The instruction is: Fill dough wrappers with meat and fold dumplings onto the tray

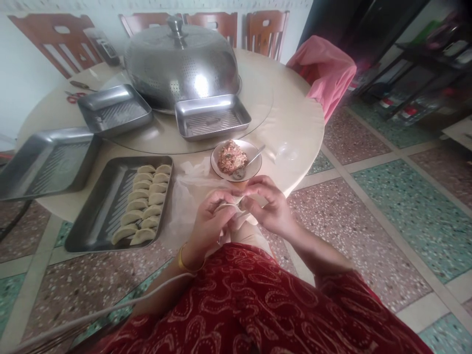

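Note:
My left hand (209, 220) and my right hand (269, 205) meet just below the table edge, both pinching a pale dumpling wrapper (231, 205) folded between the fingertips. Right above them sits a small bowl (254, 169) of minced filling (231, 156) with a metal spoon (250, 162) resting in it. To the left, a steel tray (92, 216) holds several folded dumplings (145, 202) in two rows. A thin plastic sheet (184, 196) lies between the tray and my hands.
Three empty steel trays (114, 105) (213, 117) (44, 162) and a domed perforated metal cover (180, 64) stand on the round table (295, 123). Wooden chairs (265, 32) line the far side; a pink cloth (324, 69) drapes one. Tiled floor (387, 196) spreads right.

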Available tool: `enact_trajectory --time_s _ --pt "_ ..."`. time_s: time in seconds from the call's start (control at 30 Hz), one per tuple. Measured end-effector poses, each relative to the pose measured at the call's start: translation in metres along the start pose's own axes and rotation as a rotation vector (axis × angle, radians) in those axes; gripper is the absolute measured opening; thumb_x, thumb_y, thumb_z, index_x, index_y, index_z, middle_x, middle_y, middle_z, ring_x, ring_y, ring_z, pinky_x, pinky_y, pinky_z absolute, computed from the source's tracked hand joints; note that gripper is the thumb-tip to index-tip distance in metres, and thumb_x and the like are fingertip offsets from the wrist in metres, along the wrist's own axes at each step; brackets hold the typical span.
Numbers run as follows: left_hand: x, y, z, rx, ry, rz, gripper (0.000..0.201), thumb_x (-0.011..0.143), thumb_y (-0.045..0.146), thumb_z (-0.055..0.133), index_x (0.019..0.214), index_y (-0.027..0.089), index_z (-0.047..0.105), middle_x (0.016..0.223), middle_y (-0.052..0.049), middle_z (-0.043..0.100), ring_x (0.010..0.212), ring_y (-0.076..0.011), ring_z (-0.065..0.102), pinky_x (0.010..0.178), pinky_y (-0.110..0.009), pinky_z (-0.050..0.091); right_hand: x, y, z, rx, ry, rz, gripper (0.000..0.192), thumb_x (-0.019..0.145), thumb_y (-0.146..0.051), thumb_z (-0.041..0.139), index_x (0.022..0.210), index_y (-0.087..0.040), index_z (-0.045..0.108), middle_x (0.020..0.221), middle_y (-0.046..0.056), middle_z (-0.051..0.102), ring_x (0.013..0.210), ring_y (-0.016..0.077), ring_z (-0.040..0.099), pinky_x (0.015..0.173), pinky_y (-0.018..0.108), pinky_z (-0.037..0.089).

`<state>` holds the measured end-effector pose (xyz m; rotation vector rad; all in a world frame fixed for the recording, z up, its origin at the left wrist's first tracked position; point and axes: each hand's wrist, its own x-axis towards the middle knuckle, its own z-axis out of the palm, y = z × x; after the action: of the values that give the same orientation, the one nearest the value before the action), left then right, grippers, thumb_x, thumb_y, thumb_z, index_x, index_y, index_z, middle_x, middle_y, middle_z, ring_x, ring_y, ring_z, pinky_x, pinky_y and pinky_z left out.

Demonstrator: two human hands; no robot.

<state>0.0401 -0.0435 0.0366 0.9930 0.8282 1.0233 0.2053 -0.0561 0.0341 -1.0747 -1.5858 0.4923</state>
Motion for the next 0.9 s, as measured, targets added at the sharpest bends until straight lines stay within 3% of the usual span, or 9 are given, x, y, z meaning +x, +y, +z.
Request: enact_trajectory --time_s 0.2,0.47,0.63,0.9 --pt "0.005 -0.004 -0.003 0.152 0.007 0.064 0.008 0.073 0.016 0.068 0.074 0.018 0.061 0.103 -0.002 0.067 0.066 -0.0088 0.059 0.047 -0.017 0.044 0.002 -0.005 0.0 0.048 -0.036 -0.006 0.016 0.086 -0.016 0.064 0.094 -0.029 0.069 0.096 0.0 0.065 0.094 0.018 0.063 0.081 0.039 0.056" --pt "0.006 0.0 0.002 0.081 -0.036 0.075 0.009 0.077 0.018 0.067 0.079 0.02 0.058 0.096 0.001 0.067 0.051 -0.0044 0.053 0.044 -0.017 0.043 0.001 -0.012 -0.002 -0.088 -0.044 -0.118 0.022 0.089 -0.013 0.057 0.101 -0.028 0.068 0.1 0.003 0.064 0.099 0.0202 0.06 0.082 0.041 0.055" --pt "0.004 0.008 0.012 0.061 0.027 0.099 0.014 0.074 0.019 0.07 0.078 0.02 0.057 0.09 0.001 0.067 0.05 -0.0047 0.052 0.043 -0.018 0.041 -0.001 -0.014 0.001 -0.158 -0.021 -0.18 0.021 0.085 -0.016 0.06 0.102 -0.026 0.067 0.099 0.004 0.063 0.098 0.0228 0.059 0.077 0.043 0.055" --pt "0.003 0.002 0.007 0.175 0.065 0.151 0.015 0.074 0.021 0.072 0.088 0.02 0.065 0.086 0.0 0.071 0.053 -0.0073 0.056 0.049 -0.019 0.045 -0.003 -0.013 0.001 -0.218 0.024 -0.267 0.039 0.083 -0.01 0.057 0.114 -0.032 0.066 0.1 0.004 0.062 0.099 0.0241 0.057 0.075 0.042 0.055"
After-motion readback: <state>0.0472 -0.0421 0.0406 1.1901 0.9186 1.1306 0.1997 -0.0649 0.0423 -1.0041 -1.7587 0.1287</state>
